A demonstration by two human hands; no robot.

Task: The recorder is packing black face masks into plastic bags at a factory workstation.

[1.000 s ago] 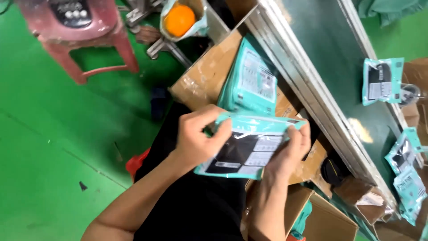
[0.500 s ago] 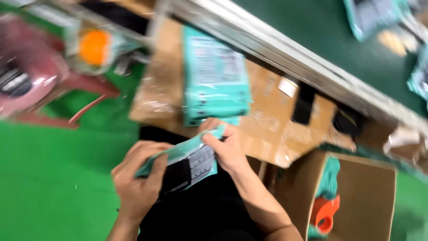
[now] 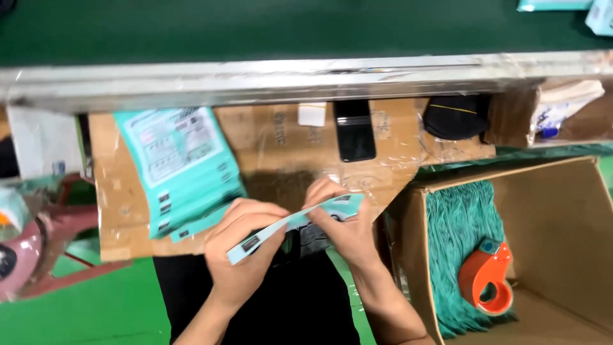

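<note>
Over the cardboard-covered desk [image 3: 281, 137] below the conveyor rail, near its front edge: flat teal packet [image 3: 290, 225], likely light, thin and bendy, pinched at both ends by left hand [image 3: 246, 255] and right hand [image 3: 341, 227] fingers, best gripped by its edges.

bare hands [image 3: 246, 246], no sleeves, black trousers [image 3: 287, 300]

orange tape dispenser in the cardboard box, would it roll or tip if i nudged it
The orange plastic tape dispenser probably would not roll far: it leans on the stack of teal flat packets inside the open brown cardboard box. Its round ring shape suggests it could tip or slide down onto the box floor. It looks rigid, likely easy to lift through its ring.
</note>
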